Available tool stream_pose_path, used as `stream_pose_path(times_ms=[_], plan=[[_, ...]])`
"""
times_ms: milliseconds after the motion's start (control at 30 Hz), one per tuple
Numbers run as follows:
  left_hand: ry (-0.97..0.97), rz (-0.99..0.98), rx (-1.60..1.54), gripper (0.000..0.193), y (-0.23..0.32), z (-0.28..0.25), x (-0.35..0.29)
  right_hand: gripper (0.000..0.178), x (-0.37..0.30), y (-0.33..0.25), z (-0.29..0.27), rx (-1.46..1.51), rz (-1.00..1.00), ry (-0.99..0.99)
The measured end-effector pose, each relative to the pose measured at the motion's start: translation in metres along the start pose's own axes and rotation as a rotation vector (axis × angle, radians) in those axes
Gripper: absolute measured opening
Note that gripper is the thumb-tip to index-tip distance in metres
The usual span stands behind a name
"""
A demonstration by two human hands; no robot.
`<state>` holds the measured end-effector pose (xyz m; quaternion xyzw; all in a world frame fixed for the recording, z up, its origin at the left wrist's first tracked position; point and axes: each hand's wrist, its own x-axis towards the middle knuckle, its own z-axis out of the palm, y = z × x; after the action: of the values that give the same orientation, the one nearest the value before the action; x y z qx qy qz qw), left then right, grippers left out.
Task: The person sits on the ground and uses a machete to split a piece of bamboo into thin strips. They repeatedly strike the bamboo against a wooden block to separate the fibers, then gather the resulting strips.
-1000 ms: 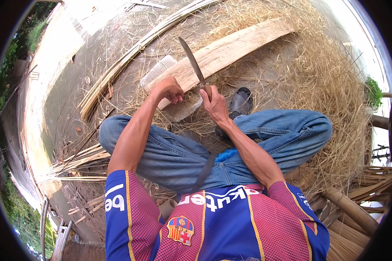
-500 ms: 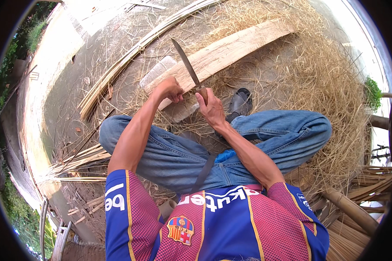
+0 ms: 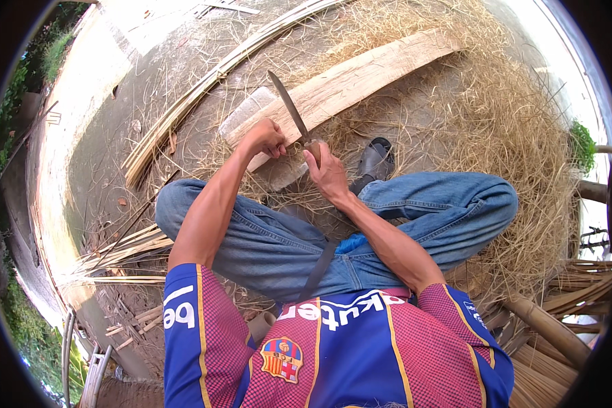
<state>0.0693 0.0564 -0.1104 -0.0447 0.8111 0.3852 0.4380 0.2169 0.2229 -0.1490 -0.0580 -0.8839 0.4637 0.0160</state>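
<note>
My right hand (image 3: 329, 174) is wrapped round the wooden handle of a long knife (image 3: 290, 105). The dark blade points away from me and slightly left, above a long pale wooden board (image 3: 367, 75). My left hand (image 3: 268, 139) is closed in a fist at the board's near end, left of the knife. Whatever its fingers hold, if anything, is hidden. Under that end of the board sits a light grey block (image 3: 247, 114), partly covered.
Dry fibre shavings (image 3: 503, 102) heap up right of the board. A bundle of long split strips (image 3: 183, 105) lies to the left, with more strips (image 3: 139, 246) beside my left knee. My sandalled foot (image 3: 376, 160) is close to my right hand. Bamboo poles (image 3: 547, 330) lie at lower right.
The knife and my right hand have come a little lower and nearer to me. My left hand and the board stay in the same place.
</note>
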Motion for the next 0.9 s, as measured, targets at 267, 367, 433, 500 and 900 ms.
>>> stream_pose_path(times_ms=[267,367,433,500,900], plan=[[-0.028,-0.006,0.040,0.015,-0.003,0.001,0.000,0.039,-0.001,-0.001,0.002,0.110,0.041,-0.030],[-0.046,-0.023,0.064,0.016,0.000,-0.001,-0.001,0.038,0.005,-0.002,0.006,0.055,0.049,-0.031],[-0.047,-0.028,0.071,0.015,0.004,-0.001,-0.005,0.035,0.007,0.014,0.017,-0.063,0.051,-0.084],[-0.064,-0.070,0.259,0.016,0.009,-0.001,-0.011,0.035,0.004,0.019,0.018,0.043,0.049,-0.049],[-0.370,-0.191,0.846,0.046,0.042,0.006,-0.040,0.042,0.061,-0.006,-0.034,0.514,-0.008,-0.051]])
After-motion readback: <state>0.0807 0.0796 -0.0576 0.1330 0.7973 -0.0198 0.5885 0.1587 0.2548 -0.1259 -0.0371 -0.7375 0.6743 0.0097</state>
